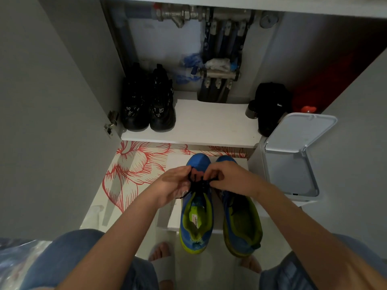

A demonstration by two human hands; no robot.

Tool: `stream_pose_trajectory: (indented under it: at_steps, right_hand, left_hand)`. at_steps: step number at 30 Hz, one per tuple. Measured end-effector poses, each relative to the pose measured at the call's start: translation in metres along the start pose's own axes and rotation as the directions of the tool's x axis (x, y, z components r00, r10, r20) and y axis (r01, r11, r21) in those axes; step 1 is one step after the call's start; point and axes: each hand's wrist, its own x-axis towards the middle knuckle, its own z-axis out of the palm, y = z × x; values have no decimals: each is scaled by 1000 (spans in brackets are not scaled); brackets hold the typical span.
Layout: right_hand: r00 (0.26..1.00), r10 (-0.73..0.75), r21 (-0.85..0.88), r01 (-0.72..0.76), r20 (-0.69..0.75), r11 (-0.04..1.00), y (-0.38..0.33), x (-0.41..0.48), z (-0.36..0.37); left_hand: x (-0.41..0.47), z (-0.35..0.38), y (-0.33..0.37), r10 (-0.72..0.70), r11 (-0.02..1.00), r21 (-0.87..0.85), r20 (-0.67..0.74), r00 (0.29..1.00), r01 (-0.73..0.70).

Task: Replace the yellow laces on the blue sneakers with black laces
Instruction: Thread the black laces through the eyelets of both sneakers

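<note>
Head view: a black lace [196, 183] is seen threaded across the upper eyelets of one blue sneaker [196, 218], whose lime-green lining is exposed. The lace is pinched from both sides. One strand is held in the curled fingers of the left hand [173, 185] and the other is gripped by the right hand [230, 178], while a loose end trails below the left palm. The second blue sneaker [240, 225] is set just beside the first, toes pointed the same way. Both are stood on a white board [174, 162] laid on a red-flowered floor covering [134, 168]. A white bin [293, 164] with its lid raised is placed to the right. Beyond, a pair of black shoes [148, 105] and a black bag [270, 105] are kept on a white cabinet shelf [209, 122] beneath pipework [219, 38].
</note>
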Motion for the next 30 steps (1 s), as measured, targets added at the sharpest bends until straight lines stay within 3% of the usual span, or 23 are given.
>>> stream_pose_trajectory:
  at_steps: [5,8,10,12,15,17,19,25,30]
  right_hand:
    - [995,48,286,-22,-86,958,-9,7,10]
    - [993,97,510,-45,-75,859,-11,9,13]
    - [992,110,597,-51,-63,801,-11,11,13]
    - [988,123,602,-45,-89,797,-7,13,13]
    - [984,153,595,-72,-87,800,0,16,13]
    - [982,176,462,-123,-73,878,3,16,14]
    - [975,204,298,-170,-88,939,5,17,17]
    - [968,61,232,-3,-244,973,3,21,15]
    - [960,168,418,-61,-223,906,4,26,22]
  left_hand:
    - [6,8,-6,29,999,-36,-74,997,-32]
    - [10,9,-12,45,995,92,-148,988,-32]
    - [12,13,-13,59,985,166,-124,991,-38]
    - [12,16,-12,64,980,194,-118,991,-40]
    - [16,12,-13,92,980,193,-221,971,-49]
    - [18,9,-15,93,990,125,-259,961,-62]
    - [19,9,-15,66,992,121,-240,968,-38]
    - [15,13,-14,62,979,202,-109,992,-39]
    - [13,12,-10,45,948,317,-22,999,-36]
